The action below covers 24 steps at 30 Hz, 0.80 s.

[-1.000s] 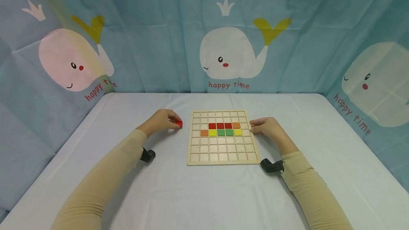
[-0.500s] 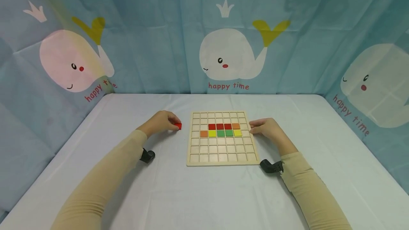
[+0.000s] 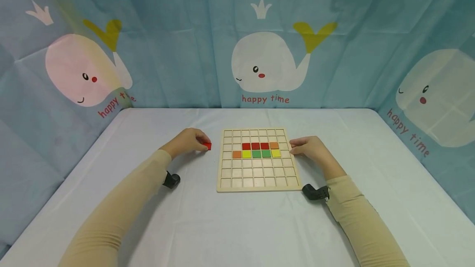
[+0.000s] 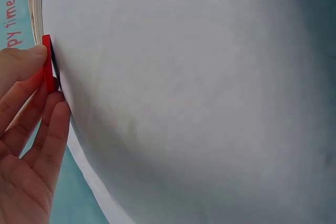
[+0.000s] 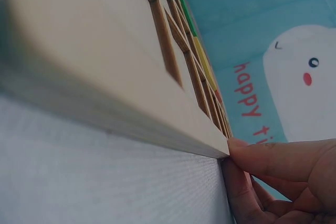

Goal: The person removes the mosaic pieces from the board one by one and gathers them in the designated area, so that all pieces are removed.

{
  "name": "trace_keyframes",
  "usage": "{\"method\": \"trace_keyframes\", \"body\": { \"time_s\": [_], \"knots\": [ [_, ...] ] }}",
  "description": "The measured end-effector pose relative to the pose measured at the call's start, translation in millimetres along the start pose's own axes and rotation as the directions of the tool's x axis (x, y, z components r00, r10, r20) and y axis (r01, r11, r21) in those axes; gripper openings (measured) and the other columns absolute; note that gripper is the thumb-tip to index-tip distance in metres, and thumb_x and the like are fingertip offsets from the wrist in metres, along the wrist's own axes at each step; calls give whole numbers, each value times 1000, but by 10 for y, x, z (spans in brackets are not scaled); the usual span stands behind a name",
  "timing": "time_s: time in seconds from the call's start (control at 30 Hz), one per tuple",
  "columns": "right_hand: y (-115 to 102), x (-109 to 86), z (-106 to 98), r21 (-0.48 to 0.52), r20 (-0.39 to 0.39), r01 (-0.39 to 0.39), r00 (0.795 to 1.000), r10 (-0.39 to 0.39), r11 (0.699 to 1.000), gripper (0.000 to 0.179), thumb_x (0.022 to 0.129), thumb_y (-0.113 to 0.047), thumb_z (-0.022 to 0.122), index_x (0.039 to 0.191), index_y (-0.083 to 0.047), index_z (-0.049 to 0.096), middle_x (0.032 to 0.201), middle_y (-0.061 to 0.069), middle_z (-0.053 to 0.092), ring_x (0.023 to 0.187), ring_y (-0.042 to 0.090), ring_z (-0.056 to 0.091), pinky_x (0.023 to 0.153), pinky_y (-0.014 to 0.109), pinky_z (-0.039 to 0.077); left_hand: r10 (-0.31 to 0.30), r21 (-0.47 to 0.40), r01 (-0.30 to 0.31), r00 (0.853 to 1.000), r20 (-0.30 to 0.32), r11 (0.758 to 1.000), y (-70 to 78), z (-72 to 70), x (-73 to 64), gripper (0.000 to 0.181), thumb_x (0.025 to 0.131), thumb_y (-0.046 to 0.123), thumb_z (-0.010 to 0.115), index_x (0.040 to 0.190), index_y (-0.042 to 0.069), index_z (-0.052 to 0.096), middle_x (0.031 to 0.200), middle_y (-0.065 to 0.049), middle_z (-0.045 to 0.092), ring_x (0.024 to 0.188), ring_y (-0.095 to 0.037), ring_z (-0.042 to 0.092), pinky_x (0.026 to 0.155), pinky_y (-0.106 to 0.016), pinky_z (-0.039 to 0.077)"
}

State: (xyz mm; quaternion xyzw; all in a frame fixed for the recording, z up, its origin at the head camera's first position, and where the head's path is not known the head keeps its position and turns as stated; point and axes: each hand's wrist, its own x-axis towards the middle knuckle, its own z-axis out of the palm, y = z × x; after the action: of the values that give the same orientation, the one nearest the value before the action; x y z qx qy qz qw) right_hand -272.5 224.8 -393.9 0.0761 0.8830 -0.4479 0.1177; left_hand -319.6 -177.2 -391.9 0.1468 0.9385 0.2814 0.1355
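Between thumb and fingers, my left hand (image 3: 188,140) pinches a small red square tile (image 3: 209,146) just left of the wooden grid board (image 3: 259,190). The left wrist view has this red tile (image 4: 48,64) nearly edge-on under the thumb. On the board's far side, my right hand (image 3: 311,148) touches the right edge with thumb and fingertips, set slightly apart. The right wrist view puts the thumb (image 5: 273,157) at the board's rim (image 5: 131,116). Three red tiles (image 3: 255,146) and an orange one form a row, with orange, yellow and green tiles (image 3: 256,154) in the row below.
A white cloth (image 3: 208,230) covers the table. Blue curtains (image 3: 178,52) with printed whales enclose its back and sides. Black wrist devices (image 3: 315,193) sit by both sleeves. Several grid cells around the coloured tiles hold no tile.
The red tile in my left hand has tilted slightly and come down a little. The right hand and the board stay in place.
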Motion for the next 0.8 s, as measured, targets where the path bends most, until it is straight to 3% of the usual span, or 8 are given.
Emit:
{"method": "trace_keyframes", "body": {
  "time_s": [0.37,0.57,0.8],
  "knots": [
    [-30,-5,-9,17,-3,-12,1000,13,1000,49,88,-12,73,135,-2,60,132,16,65,111,20,62,93,32,50,-13,-31,13,1000,6,999,12,-10,-15,24,87,19,76,109,11,75,114,-7,70,102,-21,59,87,-33,49],
    [-36,-1,-24,35,-5,-16,1000,17,999,49,88,-12,74,134,-1,61,128,15,67,105,16,62,86,27,50,-26,-24,26,1000,1,999,69,-26,-41,24,87,17,75,110,10,75,114,-8,69,103,-23,57,88,-34,48],
    [-35,0,-18,25,-2,-25,1000,25,999,48,88,-12,74,133,-3,62,129,15,67,109,18,61,90,28,49,-45,-23,45,999,12,999,63,-20,-36,26,87,18,75,112,10,74,116,-9,68,104,-23,56,87,-33,48]
  ]
}}
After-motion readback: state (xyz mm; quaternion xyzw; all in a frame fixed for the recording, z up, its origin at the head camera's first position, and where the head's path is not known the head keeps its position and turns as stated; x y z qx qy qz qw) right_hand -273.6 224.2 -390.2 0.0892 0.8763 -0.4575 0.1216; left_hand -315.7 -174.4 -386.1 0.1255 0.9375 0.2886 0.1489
